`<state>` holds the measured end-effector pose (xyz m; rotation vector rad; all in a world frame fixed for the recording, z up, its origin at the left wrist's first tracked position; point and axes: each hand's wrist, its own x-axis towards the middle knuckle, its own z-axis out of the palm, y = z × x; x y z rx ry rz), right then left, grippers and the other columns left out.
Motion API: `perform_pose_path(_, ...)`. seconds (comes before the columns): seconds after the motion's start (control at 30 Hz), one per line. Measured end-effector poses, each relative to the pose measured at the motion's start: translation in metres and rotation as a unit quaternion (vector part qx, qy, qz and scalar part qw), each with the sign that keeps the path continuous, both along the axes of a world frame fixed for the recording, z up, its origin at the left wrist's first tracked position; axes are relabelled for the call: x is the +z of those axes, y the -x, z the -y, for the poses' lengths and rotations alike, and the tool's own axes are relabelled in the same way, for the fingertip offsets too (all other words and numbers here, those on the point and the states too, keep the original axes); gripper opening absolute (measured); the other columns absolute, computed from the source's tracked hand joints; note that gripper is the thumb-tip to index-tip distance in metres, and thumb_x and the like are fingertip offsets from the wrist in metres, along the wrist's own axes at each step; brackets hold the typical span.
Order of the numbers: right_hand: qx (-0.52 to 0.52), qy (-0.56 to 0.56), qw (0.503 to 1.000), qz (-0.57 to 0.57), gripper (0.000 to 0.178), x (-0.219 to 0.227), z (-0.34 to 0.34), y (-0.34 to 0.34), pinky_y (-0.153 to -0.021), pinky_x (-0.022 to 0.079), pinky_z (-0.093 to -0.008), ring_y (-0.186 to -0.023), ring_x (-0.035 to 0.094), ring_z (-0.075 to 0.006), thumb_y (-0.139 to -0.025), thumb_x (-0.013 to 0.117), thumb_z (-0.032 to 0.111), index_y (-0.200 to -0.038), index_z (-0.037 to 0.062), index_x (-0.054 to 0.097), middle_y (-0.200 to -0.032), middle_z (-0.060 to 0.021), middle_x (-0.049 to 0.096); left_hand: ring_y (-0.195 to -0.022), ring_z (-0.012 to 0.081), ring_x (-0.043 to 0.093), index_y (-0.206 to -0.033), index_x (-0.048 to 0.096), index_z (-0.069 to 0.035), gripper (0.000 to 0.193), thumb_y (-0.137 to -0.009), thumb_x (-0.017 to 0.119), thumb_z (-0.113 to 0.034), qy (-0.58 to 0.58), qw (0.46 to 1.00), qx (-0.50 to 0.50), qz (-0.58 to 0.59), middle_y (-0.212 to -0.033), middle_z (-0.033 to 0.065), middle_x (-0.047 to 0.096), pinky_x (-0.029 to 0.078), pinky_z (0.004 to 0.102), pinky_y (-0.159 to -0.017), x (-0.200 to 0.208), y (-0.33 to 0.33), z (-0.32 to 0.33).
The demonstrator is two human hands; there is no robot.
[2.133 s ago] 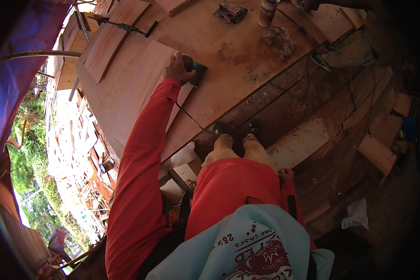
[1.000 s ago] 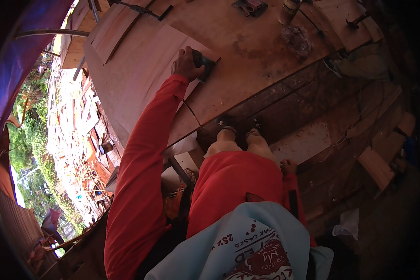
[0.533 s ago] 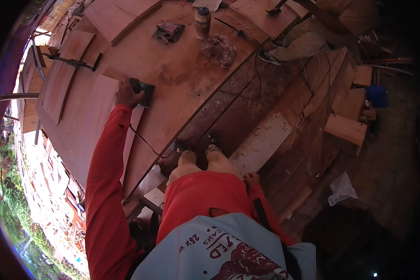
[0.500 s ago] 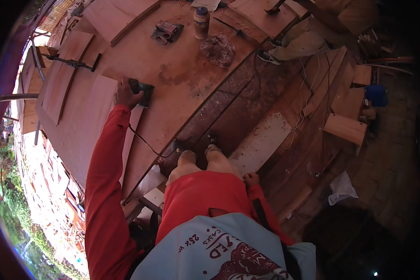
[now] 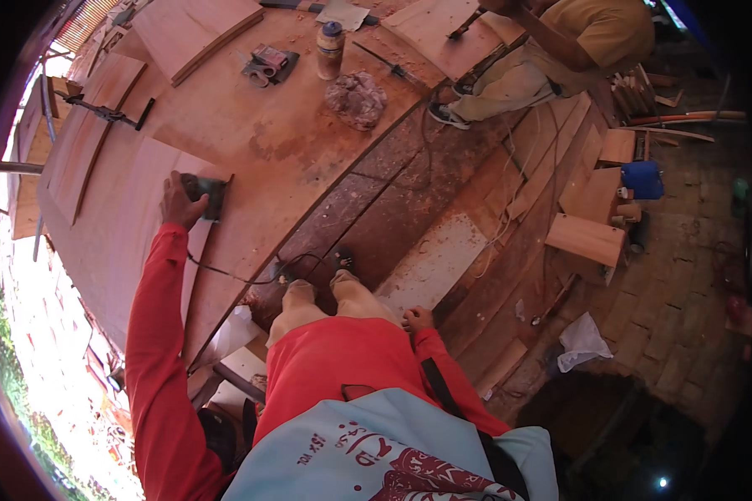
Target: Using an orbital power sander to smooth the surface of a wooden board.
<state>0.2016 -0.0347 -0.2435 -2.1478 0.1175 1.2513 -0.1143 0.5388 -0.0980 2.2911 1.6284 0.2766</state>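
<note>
My left hand (image 5: pixel 181 203) is closed over a dark green corded power sander (image 5: pixel 212 197). The sander sits flat at the right edge of a pale wooden panel (image 5: pixel 146 188), which lies on the large work table (image 5: pixel 284 159). A black cord trails from it toward my feet. Beside my right thigh, my right hand (image 5: pixel 419 320) hangs low with its fingers curled in, and nothing shows in them.
On the table are a bottle (image 5: pixel 330 52), a crumpled plastic bag (image 5: pixel 356 100), a small red-and-grey object (image 5: pixel 267 65), more panels (image 5: pixel 196 29) and a bar clamp (image 5: pixel 109 113). Another person (image 5: pixel 551 67) sits at the upper right. Planks and cables lie on the floor at right.
The whole view has swung, so things appear further left and lower. My left hand and the sander have shifted slightly toward me along the panel's edge. My right hand stays beside my thigh.
</note>
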Motion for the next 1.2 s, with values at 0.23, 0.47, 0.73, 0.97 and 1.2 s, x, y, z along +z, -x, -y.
perform_pose_path(0.23, 0.054, -0.003, 0.998, -0.012, 0.017, -0.007, -0.001, -0.024, -0.051, 0.055, -0.0325, -0.066, 0.072, -0.0214, -0.089, 0.062, 0.013, -0.098, -0.0002, 0.068, -0.081, -0.0117, 0.07, -0.099, 0.0451, 0.062, -0.116, 0.044, -0.008, 0.062, -0.07, 0.082, -0.024, -0.013, 0.998, 0.053, -0.011, -0.11, 0.0212, 0.057, 0.051, 0.055, -0.081, 0.001, 0.039, 0.024)
perform_pose_path(0.47, 0.088, 0.019, 0.996, -0.004, 0.019, -0.006, -0.002, -0.052, -0.052, 0.056, -0.0317, -0.067, 0.073, -0.021, -0.09, 0.061, 0.013, -0.099, -0.002, 0.068, -0.085, -0.0111, 0.07, -0.099, 0.0456, 0.062, -0.116, 0.044, -0.005, 0.063, -0.069, 0.083, -0.024, -0.022, 0.995, 0.096, 0.007, -0.109, 0.0238, 0.058, 0.051, 0.0538, -0.083, -0.006, 0.076, 0.043)
perform_pose_path(0.73, 0.094, 0.021, 0.995, 0.001, 0.017, 0.002, -0.013, -0.024, -0.052, 0.056, -0.0323, -0.066, 0.072, -0.0209, -0.091, 0.06, 0.012, -0.098, -0.0015, 0.067, -0.081, -0.011, 0.069, -0.103, 0.0449, 0.06, -0.116, 0.047, -0.002, 0.063, -0.069, 0.082, -0.026, -0.025, 0.993, 0.118, -0.015, -0.11, 0.0248, 0.058, 0.05, 0.0533, -0.086, 0.003, 0.132, 0.079)
perform_pose_path(0.97, 0.289, -0.074, 0.948, 0.114, 0.018, -0.022, -0.006, -0.006, -0.05, 0.053, -0.031, -0.057, 0.065, -0.0156, -0.087, 0.062, 0.014, -0.083, -0.0003, 0.072, -0.072, -0.0079, 0.069, -0.103, 0.0469, 0.059, -0.114, 0.048, -0.003, 0.068, -0.063, 0.081, -0.033, -0.071, 0.991, 0.106, 0.032, -0.113, 0.0256, 0.057, 0.05, 0.0561, -0.086, -0.015, 0.146, 0.095)
perform_pose_path(1.2, 0.236, -0.027, 0.971, -0.021, 0.021, 0.001, -0.044, -0.004, -0.056, 0.059, -0.0366, -0.068, 0.071, -0.0253, -0.086, 0.064, 0.014, -0.093, -0.0054, 0.069, -0.079, -0.0149, 0.069, -0.094, 0.0445, 0.065, -0.115, 0.047, -0.007, 0.067, -0.064, 0.083, -0.032, -0.008, 0.984, 0.179, -0.005, -0.112, 0.0225, 0.057, 0.054, 0.0538, -0.079, 0.006, 0.19, 0.148)
